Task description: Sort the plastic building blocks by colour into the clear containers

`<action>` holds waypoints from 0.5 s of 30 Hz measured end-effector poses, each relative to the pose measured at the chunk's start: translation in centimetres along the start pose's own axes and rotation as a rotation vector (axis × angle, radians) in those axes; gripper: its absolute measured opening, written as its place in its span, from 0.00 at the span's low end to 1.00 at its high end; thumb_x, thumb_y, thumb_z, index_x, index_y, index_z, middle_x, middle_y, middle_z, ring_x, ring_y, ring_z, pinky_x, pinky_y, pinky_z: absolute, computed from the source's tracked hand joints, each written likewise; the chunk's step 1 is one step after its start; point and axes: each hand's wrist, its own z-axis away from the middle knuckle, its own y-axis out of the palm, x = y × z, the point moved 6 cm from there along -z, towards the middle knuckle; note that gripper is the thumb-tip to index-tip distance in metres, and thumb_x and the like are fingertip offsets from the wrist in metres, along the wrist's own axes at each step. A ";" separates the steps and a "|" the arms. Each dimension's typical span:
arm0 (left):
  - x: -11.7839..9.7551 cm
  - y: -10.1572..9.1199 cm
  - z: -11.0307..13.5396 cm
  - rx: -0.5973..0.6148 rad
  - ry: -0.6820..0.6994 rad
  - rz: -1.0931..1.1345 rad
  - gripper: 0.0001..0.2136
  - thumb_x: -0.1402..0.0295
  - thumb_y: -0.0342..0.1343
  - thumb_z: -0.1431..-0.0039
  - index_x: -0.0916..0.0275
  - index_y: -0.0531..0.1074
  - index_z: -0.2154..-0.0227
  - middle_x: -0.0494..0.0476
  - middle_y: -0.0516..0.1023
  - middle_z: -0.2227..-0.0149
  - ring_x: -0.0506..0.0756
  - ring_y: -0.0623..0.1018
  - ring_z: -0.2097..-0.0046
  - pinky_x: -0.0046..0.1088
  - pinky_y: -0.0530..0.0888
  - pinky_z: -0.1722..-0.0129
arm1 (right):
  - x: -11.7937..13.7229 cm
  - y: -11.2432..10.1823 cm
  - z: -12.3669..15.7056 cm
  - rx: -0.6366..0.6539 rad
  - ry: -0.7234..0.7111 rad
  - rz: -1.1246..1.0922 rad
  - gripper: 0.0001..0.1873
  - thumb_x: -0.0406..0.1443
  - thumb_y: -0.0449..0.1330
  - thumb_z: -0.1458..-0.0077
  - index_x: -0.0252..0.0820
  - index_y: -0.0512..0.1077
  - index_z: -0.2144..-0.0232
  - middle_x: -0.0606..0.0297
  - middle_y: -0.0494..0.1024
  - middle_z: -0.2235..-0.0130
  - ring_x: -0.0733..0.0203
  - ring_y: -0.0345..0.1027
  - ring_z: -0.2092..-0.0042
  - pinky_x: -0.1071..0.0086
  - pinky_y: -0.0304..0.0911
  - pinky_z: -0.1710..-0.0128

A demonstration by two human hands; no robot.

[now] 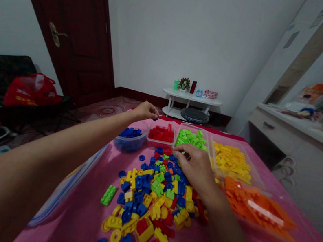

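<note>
My left hand point(145, 111) is stretched out above the blue and red containers, with a small dark blue toy brick point(155, 119) pinched at its fingertips. Below it stand a round clear bowl point(128, 147) of blue bricks and a clear box of red bricks point(162, 133). My right hand point(195, 166) hovers over the far end of a mixed brick pile point(154, 190), by the box of green bricks point(191, 138). Its fingers are curled together, and whatever they hold is hidden. Blue, yellow, green and red bricks and rings make up the pile.
To the right are a clear tray of yellow bricks point(232, 161) and a container of orange bricks point(258, 207). A pink cloth point(74, 214) covers the table. A striped plastic bag point(67, 190) lies at the left edge. Beyond stands a white side table point(192, 97).
</note>
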 end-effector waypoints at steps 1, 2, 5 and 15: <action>0.3 -1.0 0.7 0.007 -0.009 -0.041 0.08 0.72 0.58 0.52 0.67 0.78 0.67 0.57 0.80 0.70 0.49 0.77 0.70 0.22 0.72 0.68 | 0.0 -0.1 0.0 -0.001 0.003 -0.001 0.08 0.31 0.56 0.47 0.46 0.75 0.68 0.68 0.78 0.66 0.63 0.69 0.66 0.70 0.61 0.64; 0.5 -2.0 1.3 0.013 -0.012 -0.113 0.08 0.72 0.59 0.53 0.66 0.78 0.68 0.56 0.80 0.71 0.50 0.77 0.70 0.22 0.72 0.69 | 0.1 -0.2 0.0 -0.003 0.009 0.001 0.08 0.31 0.56 0.47 0.46 0.75 0.68 0.68 0.78 0.66 0.63 0.69 0.66 0.70 0.61 0.64; 1.6 -4.6 3.1 -0.015 -0.125 -0.414 0.08 0.69 0.60 0.56 0.62 0.79 0.71 0.56 0.79 0.72 0.54 0.77 0.68 0.25 0.71 0.69 | 0.1 -0.4 0.0 -0.005 0.022 0.015 0.08 0.32 0.56 0.47 0.46 0.75 0.68 0.67 0.78 0.66 0.63 0.69 0.67 0.70 0.61 0.65; -7.4 3.8 4.3 0.201 0.676 -0.376 0.12 0.75 0.54 0.50 0.61 0.78 0.64 0.58 0.77 0.58 0.54 0.74 0.55 0.28 0.67 0.52 | -0.7 -1.3 -0.1 -0.057 0.022 0.030 0.07 0.32 0.56 0.47 0.44 0.75 0.68 0.67 0.78 0.67 0.64 0.68 0.70 0.70 0.60 0.67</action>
